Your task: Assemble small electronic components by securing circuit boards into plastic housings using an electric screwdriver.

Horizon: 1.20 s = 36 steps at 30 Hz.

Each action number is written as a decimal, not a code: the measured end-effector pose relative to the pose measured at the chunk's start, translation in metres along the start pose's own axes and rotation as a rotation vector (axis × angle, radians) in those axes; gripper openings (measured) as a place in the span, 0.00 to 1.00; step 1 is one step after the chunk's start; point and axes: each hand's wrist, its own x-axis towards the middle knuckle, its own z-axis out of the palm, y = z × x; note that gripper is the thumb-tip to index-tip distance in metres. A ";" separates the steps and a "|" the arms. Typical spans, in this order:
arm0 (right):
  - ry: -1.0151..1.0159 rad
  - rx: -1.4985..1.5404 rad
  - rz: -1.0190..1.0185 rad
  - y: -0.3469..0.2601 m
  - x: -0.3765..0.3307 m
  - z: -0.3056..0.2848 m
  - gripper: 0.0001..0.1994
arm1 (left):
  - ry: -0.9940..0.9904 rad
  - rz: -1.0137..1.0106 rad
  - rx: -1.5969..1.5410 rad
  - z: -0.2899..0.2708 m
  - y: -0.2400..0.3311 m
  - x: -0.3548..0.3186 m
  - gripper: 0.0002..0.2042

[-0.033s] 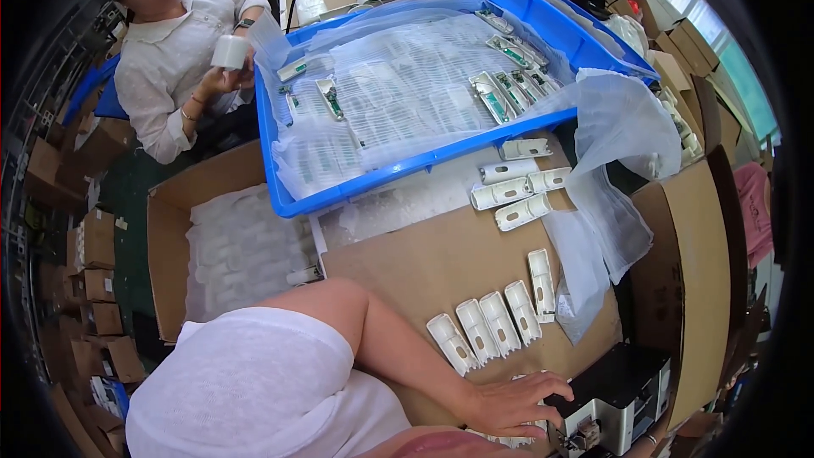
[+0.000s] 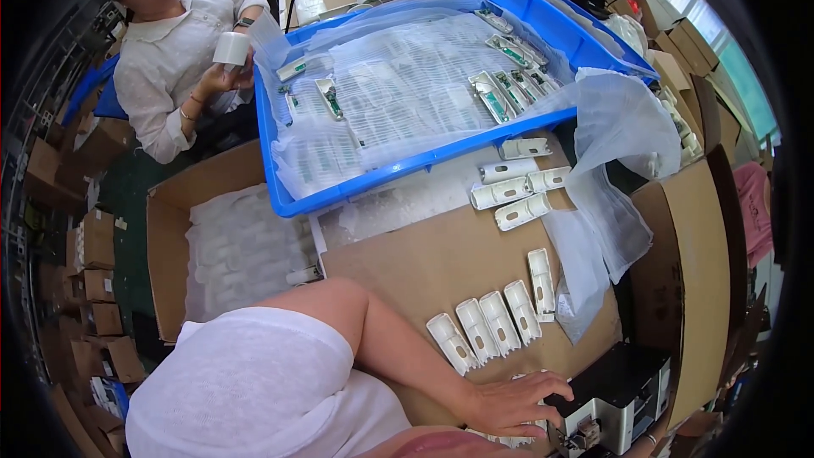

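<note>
Resting flat on the cardboard desk (image 2: pixel 424 263) with fingers spread, left hand (image 2: pixel 513 403) grips nothing; row of white plastic shells (image 2: pixel 496 326) just above, long axes pointing away. Right hand hardly visible: grip cannot be told.

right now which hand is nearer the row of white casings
Left. The left hand lies just below the white casings; the right hand barely shows beyond the black machine.

Brown cardboard work surface (image 2: pixel 441 263) with white plastic casings (image 2: pixel 496 326), blue tray (image 2: pixel 407 171), small black-and-white machine (image 2: pixel 615 403).
</note>
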 end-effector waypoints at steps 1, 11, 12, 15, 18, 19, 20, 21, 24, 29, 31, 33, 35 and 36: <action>0.012 0.073 0.037 0.001 -0.002 0.002 0.29 | -0.007 -0.003 -0.004 0.000 0.000 0.000 0.10; 0.120 0.824 0.418 0.020 -0.009 0.003 0.24 | 0.034 0.052 -0.015 -0.004 0.003 0.002 0.08; 0.130 0.899 0.456 0.026 -0.010 0.003 0.23 | 0.032 0.054 -0.017 -0.005 0.004 0.002 0.08; 0.155 1.120 0.570 0.043 -0.016 0.004 0.22 | 0.029 0.046 -0.016 -0.008 0.005 0.002 0.07; 0.176 1.345 0.685 0.069 -0.016 -0.001 0.21 | 0.008 0.033 -0.020 -0.008 0.005 0.000 0.07; 0.183 1.422 0.724 0.079 -0.015 -0.004 0.21 | -0.006 0.020 -0.021 -0.008 0.005 -0.001 0.07; 0.191 1.500 0.764 0.089 -0.013 -0.008 0.20 | -0.021 0.006 -0.020 -0.008 0.004 -0.001 0.08; 0.200 1.579 0.804 0.098 -0.011 -0.012 0.20 | -0.035 -0.009 -0.018 -0.008 0.004 -0.002 0.09; 0.240 1.827 0.930 0.129 0.002 -0.029 0.19 | -0.021 -0.009 0.017 -0.013 0.002 0.000 0.09; 0.230 1.988 1.017 0.206 0.071 -0.046 0.19 | -0.015 0.036 -0.011 -0.011 0.005 0.000 0.09; 0.238 2.041 1.035 0.241 0.127 -0.069 0.20 | -0.019 0.038 -0.010 -0.011 0.004 -0.001 0.09; 0.239 2.098 1.051 0.283 0.178 -0.095 0.20 | -0.029 0.030 -0.014 -0.011 0.003 0.000 0.08; 0.257 2.167 1.065 0.329 0.228 -0.124 0.21 | -0.029 0.023 -0.009 -0.014 0.003 0.002 0.08; 0.278 2.207 1.071 0.355 0.255 -0.140 0.21 | -0.022 0.014 0.001 -0.017 0.002 0.001 0.08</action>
